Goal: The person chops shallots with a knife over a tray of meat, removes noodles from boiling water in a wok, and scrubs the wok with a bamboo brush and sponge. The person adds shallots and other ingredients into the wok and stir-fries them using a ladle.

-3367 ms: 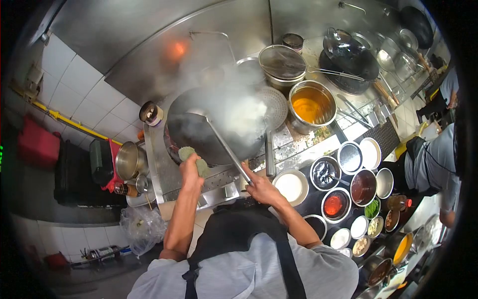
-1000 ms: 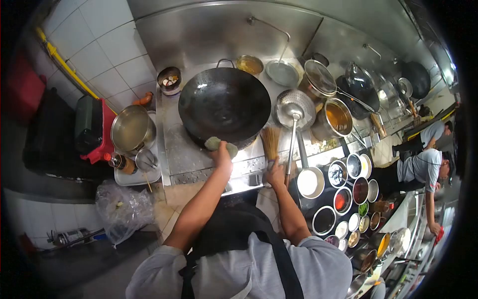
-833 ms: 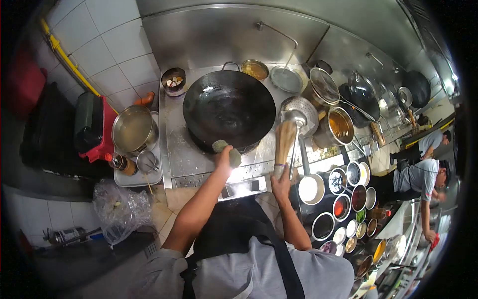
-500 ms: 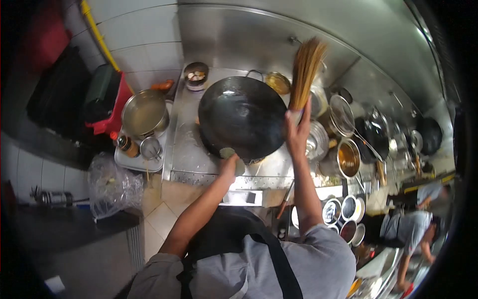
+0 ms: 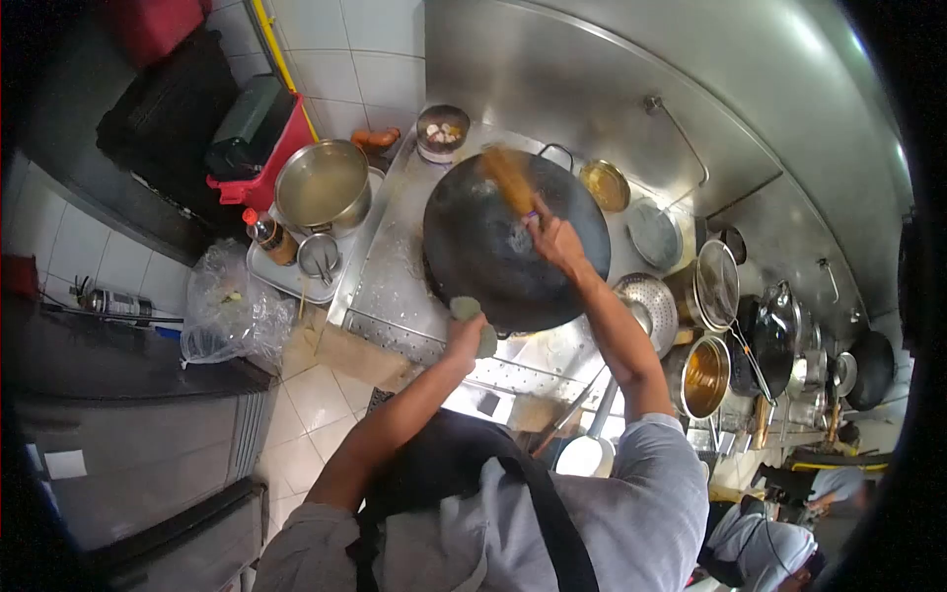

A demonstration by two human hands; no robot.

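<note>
A large black wok (image 5: 464,242) sits on the steel stove. My right hand (image 5: 555,242) is closed round the handle end of a bamboo wok brush (image 5: 509,183). Its bristles, blurred by motion, lie over the far inside of the wok; whether they touch the metal I cannot tell. At the wok's near rim, my left hand (image 5: 467,335) grips a folded grey-green cloth (image 5: 485,342). Any wok handle under that cloth is hidden. A loop handle (image 5: 557,154) shows on the far rim.
Left of the stove stand a steel pot (image 5: 324,192) and a sauce bottle (image 5: 269,238) on a tray. A small bowl (image 5: 442,133) sits behind the wok. To the right are a perforated ladle (image 5: 649,301), a strainer (image 5: 717,283) and a pot of brown liquid (image 5: 704,375). Co-workers are at lower right.
The brush has swung from upright beside the wok's right rim to over its inside, moving left with my right hand. My left hand keeps its grip on the cloth. The whole view has shifted.
</note>
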